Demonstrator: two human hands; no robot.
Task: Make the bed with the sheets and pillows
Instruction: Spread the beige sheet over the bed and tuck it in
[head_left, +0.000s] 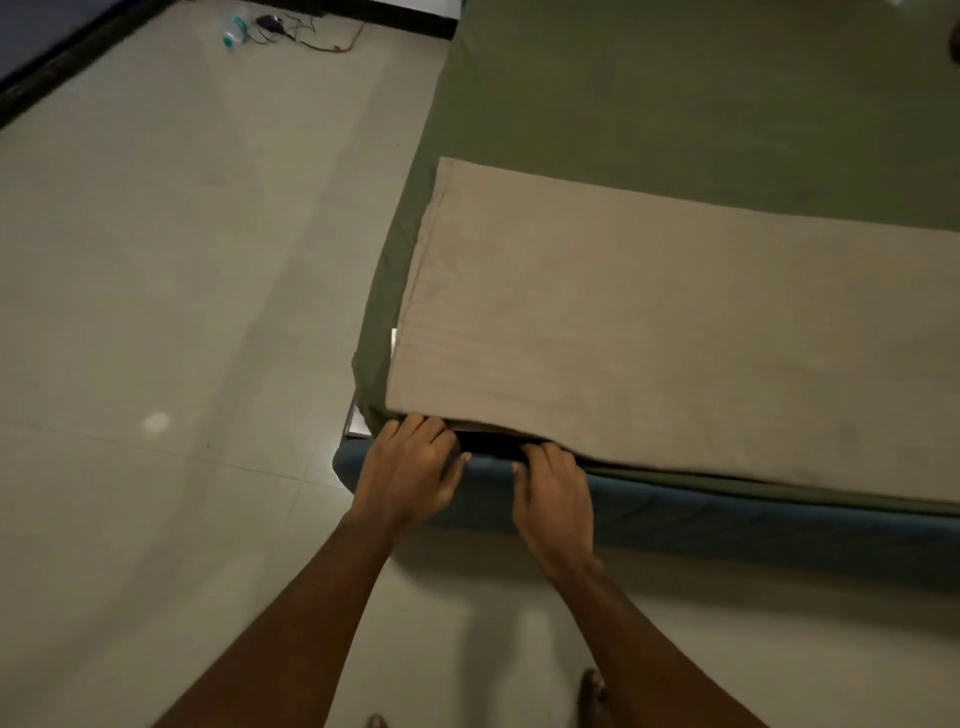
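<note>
The head view looks down on the near corner of a bed (727, 525) with a blue padded base, standing on a pale tiled floor (182, 260). A green sheet (675, 104) covers the top of the bed and wraps down over its left side. On top of it, across the near end, lies a tan sheet (649, 338), flat and smooth, its left edge running just inside the left edge of the bed and its near edge hanging slightly over the front. Both bare arms reach forward to that near edge, close to the left corner. The left hand (410, 467) sits right at the corner with its fingers bent over the hem of the tan sheet and its thumb stretched out towards the other hand. The right hand (553, 493) is just beside it, fingers curled up under the same hem, the tips hidden in a dark gap where the cloth is lifted off the bed. Between the two hands the hem is raised; further right it lies flat. A pale corner of the mattress (358, 418) peeks out under the green sheet at the left. Far off by the wall lie a plastic bottle (232, 32) and some tangled cables (306, 34). A bare foot (592, 696) shows at the bottom edge.
</note>
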